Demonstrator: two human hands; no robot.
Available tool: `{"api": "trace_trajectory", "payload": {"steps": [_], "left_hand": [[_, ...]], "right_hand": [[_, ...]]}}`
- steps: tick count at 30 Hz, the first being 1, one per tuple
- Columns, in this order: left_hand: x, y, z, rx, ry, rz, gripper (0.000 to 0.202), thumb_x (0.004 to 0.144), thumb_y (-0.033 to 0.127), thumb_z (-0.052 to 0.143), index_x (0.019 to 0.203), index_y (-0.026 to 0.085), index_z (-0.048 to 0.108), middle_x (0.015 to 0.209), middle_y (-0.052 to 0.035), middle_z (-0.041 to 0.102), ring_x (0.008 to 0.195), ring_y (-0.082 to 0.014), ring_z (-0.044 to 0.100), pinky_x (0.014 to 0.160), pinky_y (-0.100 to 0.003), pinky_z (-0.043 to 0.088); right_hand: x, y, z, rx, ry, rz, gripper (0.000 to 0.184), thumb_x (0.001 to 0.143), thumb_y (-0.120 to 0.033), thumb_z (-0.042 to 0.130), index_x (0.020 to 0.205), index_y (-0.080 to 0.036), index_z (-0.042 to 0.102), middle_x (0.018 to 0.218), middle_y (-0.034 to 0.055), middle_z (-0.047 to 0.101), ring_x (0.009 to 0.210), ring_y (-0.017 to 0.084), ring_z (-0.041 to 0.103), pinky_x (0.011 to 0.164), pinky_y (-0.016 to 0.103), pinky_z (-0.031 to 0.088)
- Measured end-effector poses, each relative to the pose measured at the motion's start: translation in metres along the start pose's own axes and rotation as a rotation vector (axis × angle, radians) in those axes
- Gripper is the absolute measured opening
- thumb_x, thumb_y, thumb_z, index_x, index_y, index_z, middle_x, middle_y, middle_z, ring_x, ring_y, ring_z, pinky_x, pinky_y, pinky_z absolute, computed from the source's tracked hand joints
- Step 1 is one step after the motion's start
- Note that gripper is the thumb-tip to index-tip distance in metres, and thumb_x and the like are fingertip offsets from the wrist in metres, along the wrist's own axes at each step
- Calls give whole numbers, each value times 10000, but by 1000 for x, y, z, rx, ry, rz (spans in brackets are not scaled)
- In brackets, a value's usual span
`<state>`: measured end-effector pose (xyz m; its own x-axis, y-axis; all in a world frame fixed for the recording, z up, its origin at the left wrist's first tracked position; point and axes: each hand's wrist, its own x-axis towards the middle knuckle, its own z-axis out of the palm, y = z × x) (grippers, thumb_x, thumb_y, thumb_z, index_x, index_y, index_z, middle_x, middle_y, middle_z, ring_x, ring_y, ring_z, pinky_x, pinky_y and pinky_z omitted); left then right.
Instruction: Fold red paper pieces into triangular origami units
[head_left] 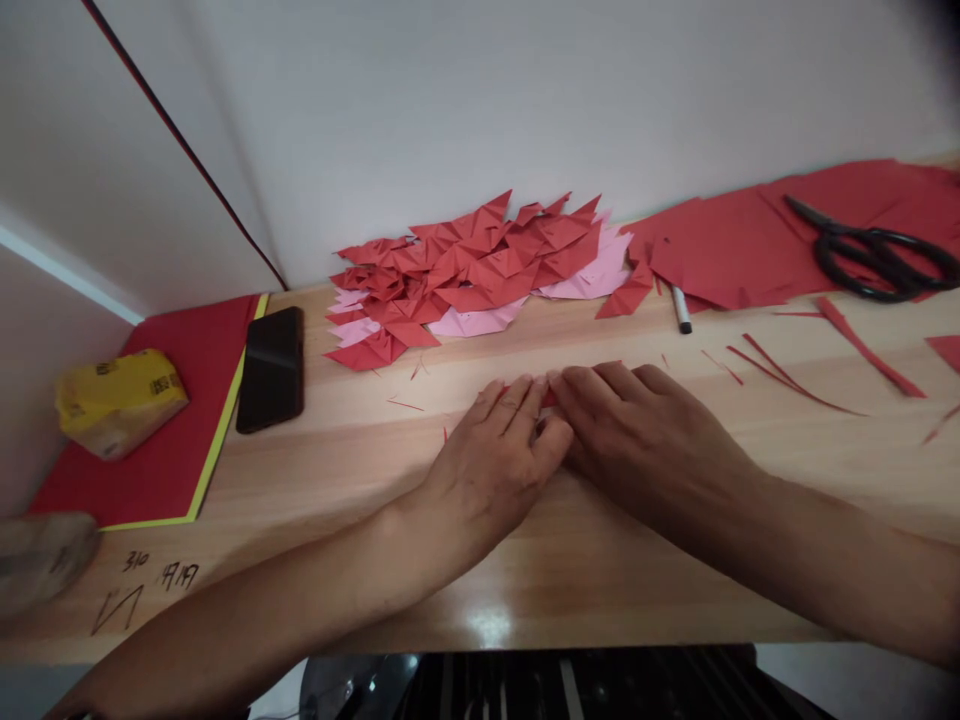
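A small piece of red paper [550,397] lies on the table, mostly covered by my two hands. My left hand [496,440] presses on it from the left with fingers together and bent down, the thumb pointing to the right. Against it from the right is my right hand [637,430], its curled fingertips meeting the left ones over the paper. Only a sliver of red shows between them, so its folds are hidden. Behind the hands, a pile of folded red paper pieces [480,265] rests along the wall, with pink folded pieces [480,318] among them.
Black-handled scissors [862,250] lie on red paper sheets [735,250] at the back right, beside a white marker [681,310]. Red paper strips [870,350] are scattered nearby. At left are a phone [271,370], a red sheet stack [165,450] and a yellow-wrapped package [120,400].
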<state>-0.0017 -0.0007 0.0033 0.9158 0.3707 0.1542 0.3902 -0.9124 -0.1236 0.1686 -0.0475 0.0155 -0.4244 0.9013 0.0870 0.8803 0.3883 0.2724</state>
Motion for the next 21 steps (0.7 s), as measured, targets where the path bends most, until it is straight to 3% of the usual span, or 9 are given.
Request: {"api": "trace_trajectory", "payload": {"steps": [8,11,17,21], "left_hand": [[1,0,-2,53,1,-17,305,963,137,396,1204,53,563,1328,-188,572,1278,-269,519,1101,-436,404],[2,0,-1,77,-8,-19,361,960,135,401,1289,45,521,1332,-183,572,1261,-253,536,1089,-430,420],[2,0,-2,133,-34,6,392,955,125,395,1311,23,524,1355,-194,549,1258,-272,536,1085,-436,422],[2,0,-2,133,-38,5,390,953,123,395,1299,11,536,1331,-199,567,1255,-270,539,1093,-437,416]], "right_hand": [[5,1,-17,-19,-256,85,288,941,-154,402,983,-138,686,928,137,630,832,285,537,660,383,308],[5,3,-18,-31,-274,118,294,960,-197,397,989,-124,681,913,140,629,823,287,554,660,388,310],[0,5,-11,-16,-90,174,372,956,-388,459,981,-87,677,903,157,667,816,298,607,696,415,384],[-6,1,-2,-28,152,24,334,941,-244,496,1181,-56,632,1281,221,603,1204,350,531,893,451,429]]}}
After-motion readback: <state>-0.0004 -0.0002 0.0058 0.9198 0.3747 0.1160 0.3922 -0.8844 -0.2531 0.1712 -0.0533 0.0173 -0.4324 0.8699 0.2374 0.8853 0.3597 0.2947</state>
